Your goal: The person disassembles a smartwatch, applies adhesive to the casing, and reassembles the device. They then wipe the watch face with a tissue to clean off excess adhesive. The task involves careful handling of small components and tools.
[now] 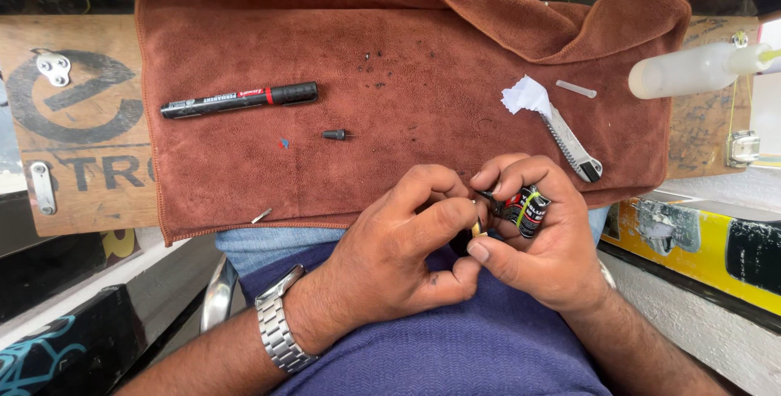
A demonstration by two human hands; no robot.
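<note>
- A black permanent marker [239,100] with a red band lies capped on the left part of the brown towel [407,54], well apart from the hands.
- A small black cap-like tip [334,134] lies alone on the towel, right of the marker; a thin metal sliver [261,215] sits near the towel's front edge.
- The left hand [399,249], a steel watch [279,331] on its wrist, is curled over the lap, thumb and forefinger pinched on a small brass-coloured piece [477,228] just at the towel's edge.
- The right hand [541,241] touches the left; its fingers are clenched around a small black-and-red cylindrical item [526,210] with a yellow-green band, held between thumb and bent fingers.
- What exactly joins the two pieces is too small to tell.
- Above the right hand, a utility knife [572,146] lies on the towel with white crumpled paper [526,95] at its upper end.
- A short clear tube [576,88] lies just right of the paper.
- A white squeeze bottle [691,70] lies on its side on the wooden board [73,160], far right.
</note>
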